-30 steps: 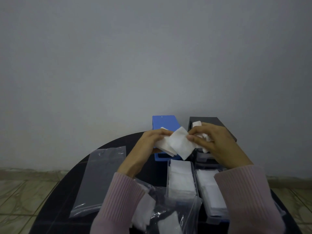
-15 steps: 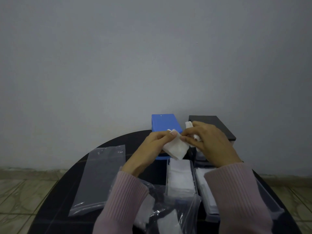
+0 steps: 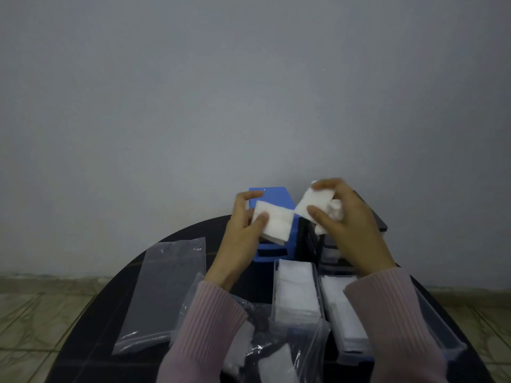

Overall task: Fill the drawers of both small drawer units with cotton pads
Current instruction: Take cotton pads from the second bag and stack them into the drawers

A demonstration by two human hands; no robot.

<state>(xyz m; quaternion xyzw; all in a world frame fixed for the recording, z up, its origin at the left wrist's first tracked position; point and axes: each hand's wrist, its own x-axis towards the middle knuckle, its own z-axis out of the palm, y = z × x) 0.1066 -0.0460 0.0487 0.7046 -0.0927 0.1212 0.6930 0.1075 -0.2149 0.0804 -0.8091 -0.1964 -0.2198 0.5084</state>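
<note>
Hands parted: left grip [image 3: 243, 230] pinches pad stack [image 3: 275, 225]; right grip [image 3: 351, 225] clutches pads [image 3: 312, 203].

right hand [image 3: 351, 225] motion-blurred at fingertips, hides most of black drawer unit [image 3: 378, 219]; open bag [image 3: 279, 352] & counter [image 3: 91, 341] cut off by btm edge.

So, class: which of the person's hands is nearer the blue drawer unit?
Left. The left hand holds cotton pads directly in front of the blue drawer unit; the right hand is over the black unit beside it.
</note>
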